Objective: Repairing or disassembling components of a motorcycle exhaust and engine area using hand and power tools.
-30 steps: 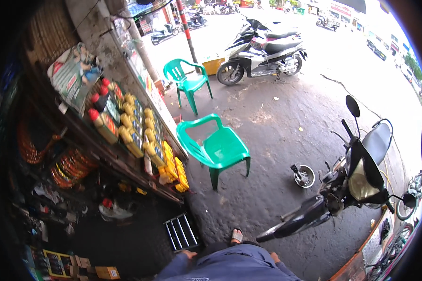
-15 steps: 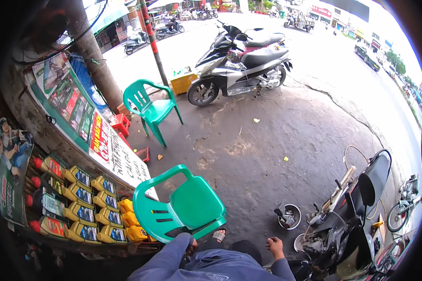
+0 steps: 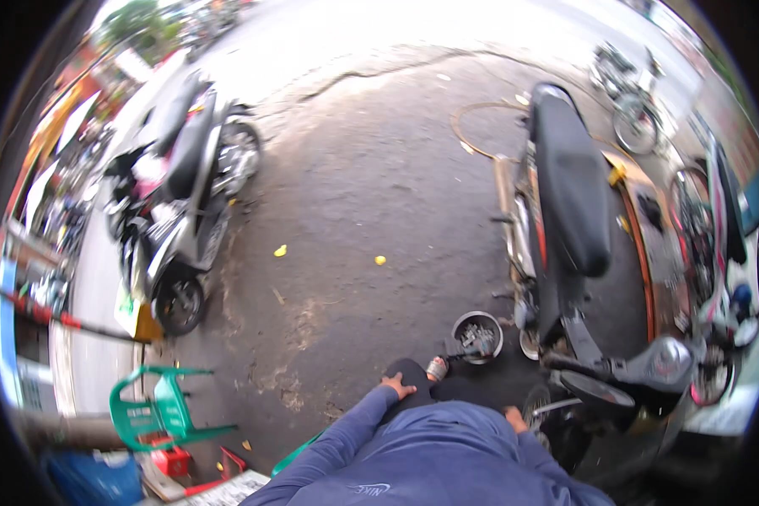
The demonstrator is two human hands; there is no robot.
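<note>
Swinging round since half a second ago, the view leaves the green chair [image 3: 156, 413] down at the lower left and faces the black motorbike [image 3: 569, 194]. Left hand [image 3: 398, 386] rests flat on the dark trouser knee, fingers together. Right hand [image 3: 514, 418] is mostly hidden by the blue sleeve, so I cannot tell its fingers. Just ahead sits a metal bowl of small parts [image 3: 477, 335], close beside the motorbike's engine.

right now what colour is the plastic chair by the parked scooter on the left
Green. The chair shows best in the head view, low on the left, below the grey scooter.
</note>
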